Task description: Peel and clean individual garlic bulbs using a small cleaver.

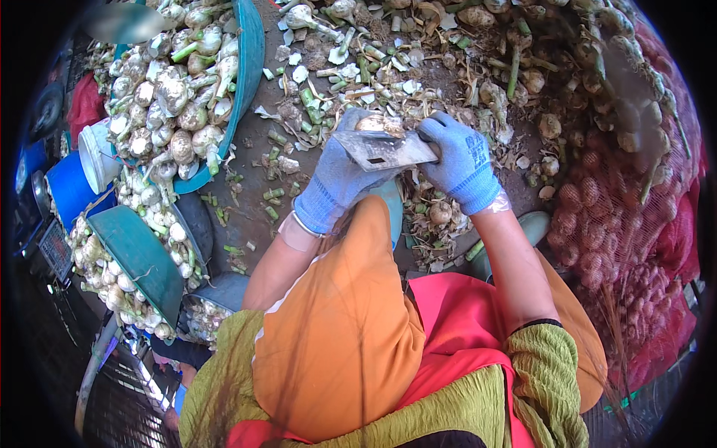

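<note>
Both my hands wear blue-grey knit work gloves and meet in front of my knees. My left hand [331, 178] grips a dirty garlic bulb [376, 123] from below, and part of that hand is hidden by a blade. In my right hand [460, 159] is a flat, wide metal blade [386, 152] with a small rectangular slot. The blade lies across the near side of the bulb, seemingly against it. Beneath the hands, a loose bulb [441, 213] rests among peel and roots on the ground.
A teal tub [250, 84] heaped with garlic stands at upper left, near a tilted green basin [137, 260] and a blue bucket [78, 185]. Cut stems [311, 106] litter the ground. Untrimmed garlic [532, 81] and red mesh sacks [594, 224] line the right. Another person's arm shows at lower left.
</note>
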`<state>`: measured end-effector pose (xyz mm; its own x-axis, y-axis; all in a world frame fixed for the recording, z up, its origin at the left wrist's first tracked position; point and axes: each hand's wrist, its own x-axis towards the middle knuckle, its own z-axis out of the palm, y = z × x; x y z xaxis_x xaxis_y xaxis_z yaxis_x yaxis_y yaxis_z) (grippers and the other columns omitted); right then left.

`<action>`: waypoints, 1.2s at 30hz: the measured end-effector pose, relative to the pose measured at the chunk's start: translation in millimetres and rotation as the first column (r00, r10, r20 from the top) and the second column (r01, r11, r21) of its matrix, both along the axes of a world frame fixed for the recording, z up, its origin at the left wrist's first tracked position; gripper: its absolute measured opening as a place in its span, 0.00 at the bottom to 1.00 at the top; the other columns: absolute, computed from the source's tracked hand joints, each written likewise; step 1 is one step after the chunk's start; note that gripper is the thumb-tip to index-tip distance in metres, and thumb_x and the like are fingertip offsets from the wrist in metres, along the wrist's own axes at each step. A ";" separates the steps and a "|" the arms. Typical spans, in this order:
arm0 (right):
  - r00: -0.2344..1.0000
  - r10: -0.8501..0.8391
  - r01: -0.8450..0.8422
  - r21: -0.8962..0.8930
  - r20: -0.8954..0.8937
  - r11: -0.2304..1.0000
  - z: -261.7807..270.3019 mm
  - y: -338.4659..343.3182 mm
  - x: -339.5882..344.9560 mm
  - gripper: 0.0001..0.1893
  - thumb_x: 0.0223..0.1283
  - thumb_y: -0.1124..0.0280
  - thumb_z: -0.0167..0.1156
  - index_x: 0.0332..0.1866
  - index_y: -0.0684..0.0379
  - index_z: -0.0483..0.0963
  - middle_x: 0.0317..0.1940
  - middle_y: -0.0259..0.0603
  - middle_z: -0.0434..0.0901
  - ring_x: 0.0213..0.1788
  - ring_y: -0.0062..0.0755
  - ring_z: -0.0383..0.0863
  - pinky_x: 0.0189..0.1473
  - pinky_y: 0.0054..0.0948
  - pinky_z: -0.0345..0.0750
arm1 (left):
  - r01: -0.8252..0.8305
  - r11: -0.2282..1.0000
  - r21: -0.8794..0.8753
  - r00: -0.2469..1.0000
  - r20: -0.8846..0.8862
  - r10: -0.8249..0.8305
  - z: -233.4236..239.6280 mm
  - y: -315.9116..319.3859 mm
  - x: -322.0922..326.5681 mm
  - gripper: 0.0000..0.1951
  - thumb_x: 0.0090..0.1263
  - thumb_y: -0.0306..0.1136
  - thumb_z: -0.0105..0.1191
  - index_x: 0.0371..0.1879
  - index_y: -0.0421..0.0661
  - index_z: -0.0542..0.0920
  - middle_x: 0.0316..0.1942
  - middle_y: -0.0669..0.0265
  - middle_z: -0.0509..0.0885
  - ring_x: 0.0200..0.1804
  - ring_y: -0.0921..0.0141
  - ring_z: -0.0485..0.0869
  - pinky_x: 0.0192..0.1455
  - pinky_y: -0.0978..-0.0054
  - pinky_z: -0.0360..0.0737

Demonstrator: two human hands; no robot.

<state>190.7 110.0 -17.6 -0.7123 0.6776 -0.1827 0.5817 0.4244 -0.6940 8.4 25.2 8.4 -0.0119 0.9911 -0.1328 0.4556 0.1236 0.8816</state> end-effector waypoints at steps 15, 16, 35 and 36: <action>0.964 -0.098 0.082 -0.075 -0.247 0.994 35.3 18.2 -10.6 0.08 0.45 0.72 0.61 0.33 0.59 0.76 0.34 0.48 0.76 0.38 0.54 0.77 0.39 0.41 0.76 | -0.145 0.825 -0.546 0.496 0.682 0.538 -16.3 -4.7 4.1 0.19 0.61 0.26 0.62 0.51 0.38 0.77 0.46 0.65 0.81 0.49 0.76 0.79 0.54 0.81 0.76; 0.998 -0.054 0.052 -0.070 -0.021 0.996 32.9 26.7 -0.5 0.07 0.48 0.69 0.59 0.32 0.60 0.76 0.32 0.49 0.76 0.37 0.55 0.77 0.39 0.42 0.75 | -0.187 0.816 -0.547 0.582 0.608 0.540 -4.2 -6.3 7.8 0.19 0.61 0.27 0.63 0.51 0.39 0.78 0.45 0.65 0.82 0.47 0.76 0.80 0.52 0.81 0.76; 0.922 -0.234 0.211 -0.107 -0.307 0.972 15.5 -8.8 6.9 0.12 0.48 0.81 0.62 0.41 0.63 0.77 0.49 0.48 0.77 0.51 0.42 0.78 0.53 0.30 0.73 | -0.008 0.908 -0.420 0.133 0.899 0.417 -62.4 6.4 43.8 0.19 0.69 0.36 0.54 0.55 0.40 0.73 0.49 0.60 0.81 0.48 0.67 0.82 0.49 0.72 0.82; 0.932 -0.195 0.165 -0.120 -0.306 0.979 20.0 -14.4 2.0 0.12 0.45 0.80 0.63 0.38 0.63 0.76 0.49 0.50 0.77 0.53 0.46 0.77 0.54 0.32 0.73 | -0.112 0.810 -0.575 0.317 0.752 0.578 -54.5 13.8 36.2 0.17 0.66 0.31 0.57 0.53 0.39 0.75 0.48 0.62 0.81 0.43 0.71 0.83 0.45 0.76 0.81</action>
<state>192.6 95.5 2.5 -0.6108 0.7910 -0.0358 0.3880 0.2596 -0.8843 44.6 39.1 -46.2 0.0106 0.7830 -0.6219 -0.6998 0.4501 0.5548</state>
